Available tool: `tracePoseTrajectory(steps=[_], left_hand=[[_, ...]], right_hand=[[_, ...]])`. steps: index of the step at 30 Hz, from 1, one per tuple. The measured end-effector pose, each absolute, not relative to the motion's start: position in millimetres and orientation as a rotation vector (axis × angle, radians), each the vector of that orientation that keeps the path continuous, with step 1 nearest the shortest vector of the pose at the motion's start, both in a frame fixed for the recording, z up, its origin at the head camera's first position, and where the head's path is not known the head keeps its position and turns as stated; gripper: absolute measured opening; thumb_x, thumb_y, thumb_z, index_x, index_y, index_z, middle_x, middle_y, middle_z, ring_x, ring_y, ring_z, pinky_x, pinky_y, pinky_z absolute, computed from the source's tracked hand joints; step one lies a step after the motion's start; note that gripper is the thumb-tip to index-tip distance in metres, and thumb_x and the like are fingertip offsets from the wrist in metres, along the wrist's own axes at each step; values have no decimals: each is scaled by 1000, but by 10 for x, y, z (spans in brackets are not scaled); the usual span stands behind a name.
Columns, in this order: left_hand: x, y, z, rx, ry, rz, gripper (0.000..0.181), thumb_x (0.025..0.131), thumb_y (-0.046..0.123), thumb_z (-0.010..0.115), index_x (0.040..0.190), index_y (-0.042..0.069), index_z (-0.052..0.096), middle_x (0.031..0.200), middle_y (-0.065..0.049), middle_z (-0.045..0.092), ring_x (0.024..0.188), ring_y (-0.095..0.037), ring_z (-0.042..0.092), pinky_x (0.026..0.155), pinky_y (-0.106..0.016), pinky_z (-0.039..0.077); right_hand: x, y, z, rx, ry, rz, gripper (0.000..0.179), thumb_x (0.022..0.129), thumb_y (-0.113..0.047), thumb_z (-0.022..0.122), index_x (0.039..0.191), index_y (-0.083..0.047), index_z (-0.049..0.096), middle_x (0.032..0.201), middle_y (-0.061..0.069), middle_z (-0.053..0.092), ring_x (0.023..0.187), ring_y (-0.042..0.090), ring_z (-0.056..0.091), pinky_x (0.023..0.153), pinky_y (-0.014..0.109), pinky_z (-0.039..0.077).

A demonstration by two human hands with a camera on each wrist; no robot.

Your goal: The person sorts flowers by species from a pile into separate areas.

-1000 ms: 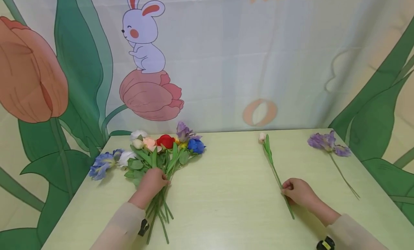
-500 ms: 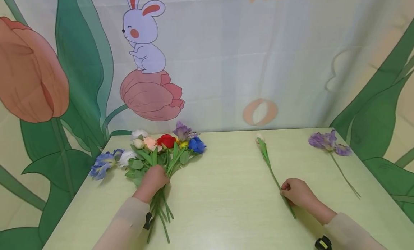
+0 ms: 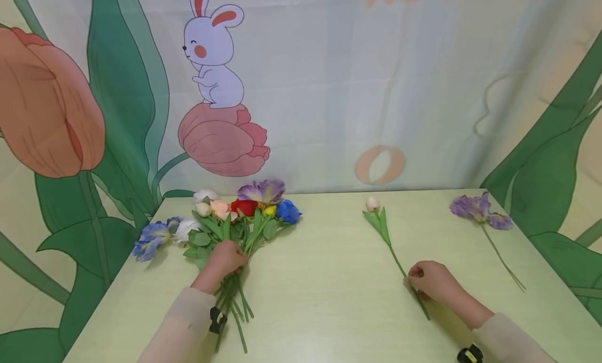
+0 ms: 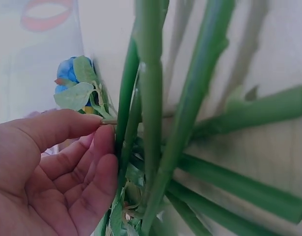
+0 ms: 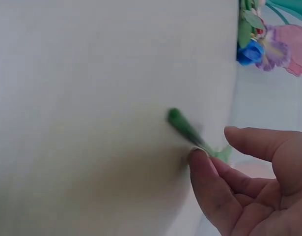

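Observation:
On the left side of the table, my left hand (image 3: 224, 261) lies over the stems of a mixed flower bunch (image 3: 254, 232). In the left wrist view, thumb and forefinger pinch a thin stem beside several thick green stems (image 4: 153, 98). A purple iris (image 3: 269, 190) tops the bunch, behind a red flower (image 3: 243, 208) and a blue flower (image 3: 288, 211). To the right, my right hand (image 3: 432, 281) holds a pale pink tulip (image 3: 384, 228) low on its stem with the fingertips. The tulip's stem end (image 5: 178, 120) points toward the camera in the right wrist view.
A single purple iris (image 3: 475, 209) lies at the table's right side. Light blue (image 3: 150, 241) and white blooms spread toward the left edge. Behind the pale table (image 3: 320, 300) hangs a printed curtain (image 3: 310, 91) with a rabbit and tulips.
The tulip has turned on its stem; its bloom has shifted left and its two leaves now spread apart. The purple iris in the bunch has also turned. Both hands stay nearly in place.

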State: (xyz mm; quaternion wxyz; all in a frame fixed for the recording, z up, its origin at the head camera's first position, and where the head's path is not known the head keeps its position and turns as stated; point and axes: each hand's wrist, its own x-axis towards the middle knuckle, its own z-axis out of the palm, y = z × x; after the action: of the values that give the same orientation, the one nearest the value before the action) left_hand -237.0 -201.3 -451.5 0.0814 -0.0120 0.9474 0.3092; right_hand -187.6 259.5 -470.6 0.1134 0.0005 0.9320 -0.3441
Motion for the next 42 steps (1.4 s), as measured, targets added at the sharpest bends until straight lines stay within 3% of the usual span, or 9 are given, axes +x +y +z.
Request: tracePoseTrajectory(steps=[4, 7, 11, 15, 26, 33, 42], left_hand=[[-2372, -2023, -4518, -4, 2828, 984, 44, 85, 1, 61, 48, 15, 43, 50, -1, 55, 48, -10, 42, 51, -22, 35], [-2374, -2012, -4507, -2, 2816, 1034, 35, 88, 3, 62, 54, 7, 55, 53, -1, 57, 51, -11, 44, 53, -22, 36], [-2346, -1940, -4469, -15, 2777, 1128, 17, 93, 6, 64, 87, -4, 75, 74, -10, 73, 64, -12, 62, 59, -24, 49], [-2277, -1778, -4410, 35, 2742, 1275, 23, 96, 6, 64, 109, -10, 74, 92, -20, 77, 76, -20, 74, 68, -31, 60], [-2121, -1272, -4375, 94, 2696, 1558, 15, 93, 4, 67, 102, -5, 75, 87, -17, 77, 76, -25, 73, 74, -41, 63], [-2028, -923, -4299, 217, 2657, 1632, 12, 93, 5, 69, 100, -3, 75, 88, -17, 77, 79, -30, 74, 67, -25, 58], [-1915, -678, -4262, 248, 2593, 1692, 15, 92, 6, 69, 101, -5, 75, 89, -19, 77, 80, -35, 74, 66, -23, 56]], right_hand=[[-1891, 2583, -4587, -29, 2726, -1054, 32, 98, -12, 64, 115, 14, 61, 87, 13, 66, 64, 16, 61, 59, 31, 53], [-1908, 2551, -4499, -69, 2733, -1106, 35, 99, -14, 64, 120, 14, 60, 90, 14, 66, 69, 18, 64, 62, 32, 57], [-1926, 2452, -4389, -134, 2747, -1178, 37, 101, -16, 63, 124, 12, 60, 99, 17, 68, 80, 21, 68, 67, 33, 62], [-1923, 2283, -4315, -193, 2716, -1296, 37, 102, -19, 63, 124, 10, 61, 101, 21, 69, 83, 23, 69, 68, 32, 62], [-1904, 1690, -4302, -275, 2530, -1627, 28, 99, -12, 65, 118, 9, 63, 101, 22, 70, 87, 22, 68, 73, 27, 62], [-1885, 1331, -4297, -295, 2508, -1746, 23, 96, -9, 68, 114, 6, 65, 100, 18, 71, 85, 17, 69, 73, 24, 62], [-1843, 1128, -4289, -321, 2489, -1743, 30, 91, -11, 76, 114, 5, 66, 104, 19, 73, 87, 13, 69, 72, 21, 57]])
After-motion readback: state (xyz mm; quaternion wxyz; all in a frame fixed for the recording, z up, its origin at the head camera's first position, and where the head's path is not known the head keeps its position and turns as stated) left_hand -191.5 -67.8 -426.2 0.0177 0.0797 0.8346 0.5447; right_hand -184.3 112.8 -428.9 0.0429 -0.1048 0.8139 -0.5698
